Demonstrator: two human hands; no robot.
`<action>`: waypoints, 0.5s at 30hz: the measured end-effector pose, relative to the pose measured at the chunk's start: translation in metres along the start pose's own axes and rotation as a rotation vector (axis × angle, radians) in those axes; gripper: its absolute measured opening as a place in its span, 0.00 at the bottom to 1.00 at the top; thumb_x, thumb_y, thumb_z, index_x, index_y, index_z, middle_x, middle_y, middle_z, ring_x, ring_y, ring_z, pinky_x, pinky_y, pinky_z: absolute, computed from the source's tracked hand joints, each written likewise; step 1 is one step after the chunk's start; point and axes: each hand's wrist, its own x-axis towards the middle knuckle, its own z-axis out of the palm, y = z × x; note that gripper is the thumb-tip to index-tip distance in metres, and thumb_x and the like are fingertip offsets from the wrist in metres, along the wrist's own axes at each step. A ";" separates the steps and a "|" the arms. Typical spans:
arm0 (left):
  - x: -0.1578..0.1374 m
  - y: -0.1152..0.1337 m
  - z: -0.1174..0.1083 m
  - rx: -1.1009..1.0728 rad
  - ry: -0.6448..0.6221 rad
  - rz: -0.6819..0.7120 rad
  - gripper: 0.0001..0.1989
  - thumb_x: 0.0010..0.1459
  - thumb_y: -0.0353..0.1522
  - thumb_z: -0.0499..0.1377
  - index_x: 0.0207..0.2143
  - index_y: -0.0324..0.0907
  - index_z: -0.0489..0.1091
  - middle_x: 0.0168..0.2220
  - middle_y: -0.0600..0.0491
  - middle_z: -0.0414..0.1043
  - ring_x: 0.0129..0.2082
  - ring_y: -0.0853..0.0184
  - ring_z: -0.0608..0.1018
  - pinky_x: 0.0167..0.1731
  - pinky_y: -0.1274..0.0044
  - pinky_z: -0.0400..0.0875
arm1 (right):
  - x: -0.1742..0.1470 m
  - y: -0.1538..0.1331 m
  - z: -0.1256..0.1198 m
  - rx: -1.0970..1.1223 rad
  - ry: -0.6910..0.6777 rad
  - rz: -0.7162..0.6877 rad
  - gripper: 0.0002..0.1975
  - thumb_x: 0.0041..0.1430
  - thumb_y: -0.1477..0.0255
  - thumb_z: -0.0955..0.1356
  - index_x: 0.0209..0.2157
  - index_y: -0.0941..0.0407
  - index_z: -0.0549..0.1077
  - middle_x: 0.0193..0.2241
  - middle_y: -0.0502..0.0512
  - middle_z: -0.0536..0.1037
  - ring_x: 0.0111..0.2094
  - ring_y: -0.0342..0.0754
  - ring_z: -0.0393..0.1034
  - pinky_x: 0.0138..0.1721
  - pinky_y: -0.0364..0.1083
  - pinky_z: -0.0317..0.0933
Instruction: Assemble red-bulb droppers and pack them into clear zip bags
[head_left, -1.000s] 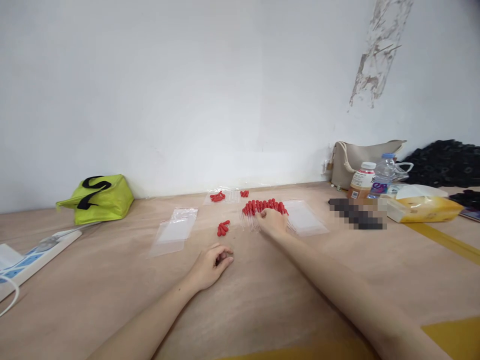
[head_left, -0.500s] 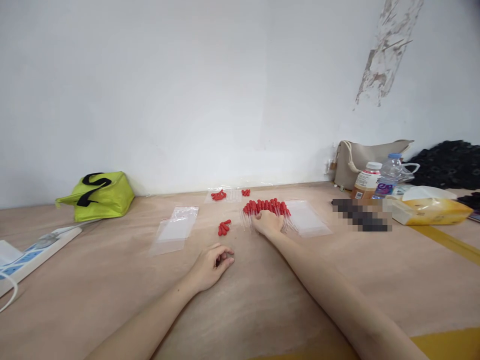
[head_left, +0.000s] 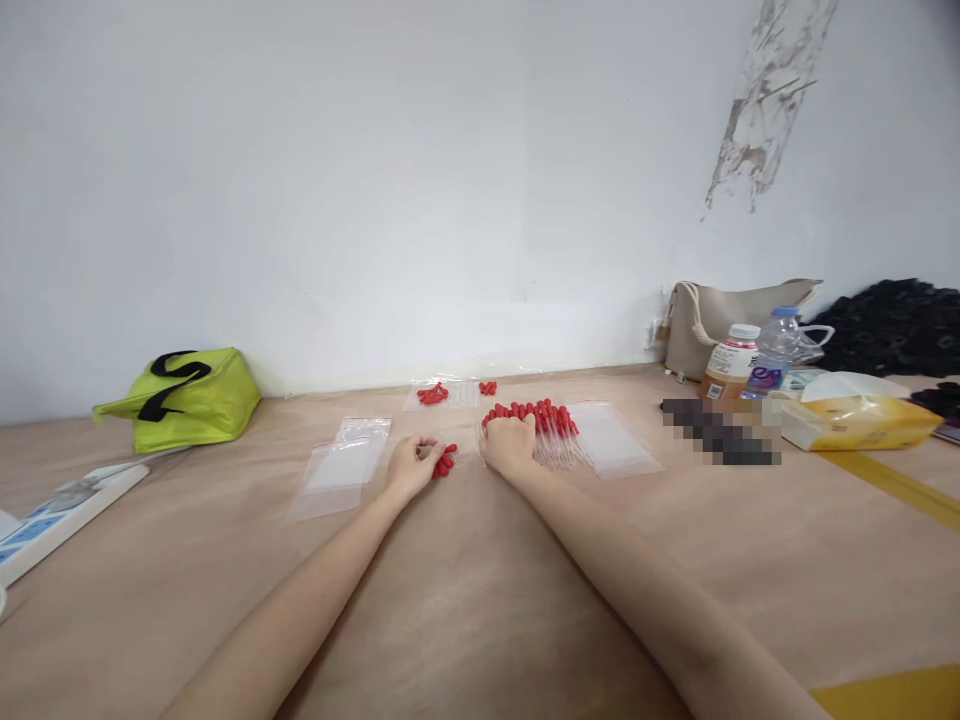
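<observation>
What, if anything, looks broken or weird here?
The wall looks damaged: at upper right, a ragged patch breaks its smooth white surface. Also odd: left of the tissues, a dark thing shows only as blocky squares.

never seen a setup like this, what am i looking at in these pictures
No machine here: a person works bare-handed, seen by a head-worn camera looking forward and down. On the brown tabletop, the left hand is at a small cluster of red pieces; the right hand is at a row of clear sticks with red ends, hiding part of it. Clear bags lie outside each hand; a green bag sits far left, bottles and a tissue pack right. I can't tell whether either grip holds anything.
</observation>
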 end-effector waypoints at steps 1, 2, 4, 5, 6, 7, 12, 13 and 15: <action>0.005 0.000 0.004 -0.005 -0.008 -0.010 0.09 0.51 0.37 0.55 0.29 0.39 0.68 0.23 0.53 0.73 0.22 0.68 0.74 0.26 0.78 0.65 | 0.003 -0.003 0.000 -0.006 -0.009 0.008 0.11 0.53 0.73 0.61 0.30 0.60 0.74 0.30 0.64 0.76 0.35 0.52 0.68 0.43 0.52 0.41; 0.010 0.001 0.007 -0.005 -0.009 -0.022 0.09 0.49 0.36 0.57 0.30 0.39 0.69 0.22 0.53 0.73 0.21 0.68 0.74 0.25 0.78 0.65 | 0.005 -0.005 0.001 -0.011 -0.017 0.013 0.10 0.51 0.74 0.61 0.30 0.60 0.74 0.30 0.65 0.76 0.35 0.52 0.68 0.43 0.52 0.40; 0.016 0.000 0.013 0.006 0.000 -0.048 0.09 0.44 0.34 0.61 0.29 0.39 0.69 0.23 0.53 0.73 0.22 0.67 0.74 0.26 0.78 0.64 | 0.010 -0.009 0.002 -0.023 -0.037 0.027 0.10 0.50 0.76 0.62 0.31 0.61 0.74 0.30 0.65 0.76 0.36 0.52 0.68 0.45 0.53 0.39; 0.019 -0.001 0.015 0.012 0.002 -0.058 0.08 0.43 0.33 0.62 0.28 0.40 0.69 0.23 0.53 0.73 0.23 0.67 0.75 0.26 0.78 0.64 | 0.011 -0.010 0.002 -0.029 -0.047 0.035 0.10 0.49 0.77 0.63 0.31 0.61 0.74 0.30 0.66 0.76 0.36 0.52 0.68 0.45 0.53 0.38; 0.020 -0.002 0.017 0.016 0.002 -0.066 0.08 0.42 0.32 0.62 0.27 0.40 0.69 0.23 0.53 0.73 0.23 0.67 0.75 0.26 0.79 0.64 | 0.013 -0.012 0.002 -0.033 -0.058 0.043 0.10 0.48 0.77 0.63 0.32 0.61 0.74 0.31 0.66 0.76 0.37 0.53 0.68 0.46 0.54 0.38; 0.021 -0.002 0.018 0.019 0.000 -0.072 0.06 0.42 0.31 0.62 0.26 0.40 0.69 0.22 0.53 0.73 0.23 0.67 0.74 0.26 0.79 0.64 | 0.014 -0.013 0.003 -0.037 -0.069 0.052 0.10 0.48 0.78 0.63 0.32 0.60 0.74 0.31 0.65 0.76 0.37 0.53 0.69 0.46 0.54 0.37; 0.023 -0.002 0.024 0.017 -0.016 -0.078 0.04 0.48 0.32 0.58 0.27 0.39 0.68 0.19 0.55 0.71 0.20 0.69 0.73 0.24 0.79 0.63 | 0.016 -0.017 0.003 -0.049 -0.116 0.085 0.11 0.49 0.78 0.63 0.34 0.60 0.74 0.33 0.66 0.76 0.38 0.54 0.69 0.46 0.55 0.38; 0.023 -0.001 0.025 0.014 -0.013 -0.078 0.04 0.50 0.32 0.57 0.27 0.39 0.67 0.20 0.55 0.71 0.20 0.69 0.73 0.25 0.79 0.63 | 0.017 -0.017 0.002 -0.052 -0.126 0.086 0.11 0.50 0.77 0.62 0.34 0.61 0.74 0.33 0.67 0.76 0.38 0.54 0.68 0.46 0.55 0.38; 0.024 0.001 0.027 0.006 0.004 -0.076 0.05 0.51 0.32 0.55 0.28 0.39 0.66 0.22 0.53 0.71 0.23 0.68 0.73 0.27 0.79 0.63 | 0.016 -0.019 0.001 -0.059 -0.157 0.078 0.12 0.52 0.77 0.61 0.35 0.61 0.74 0.34 0.67 0.75 0.39 0.54 0.68 0.46 0.55 0.38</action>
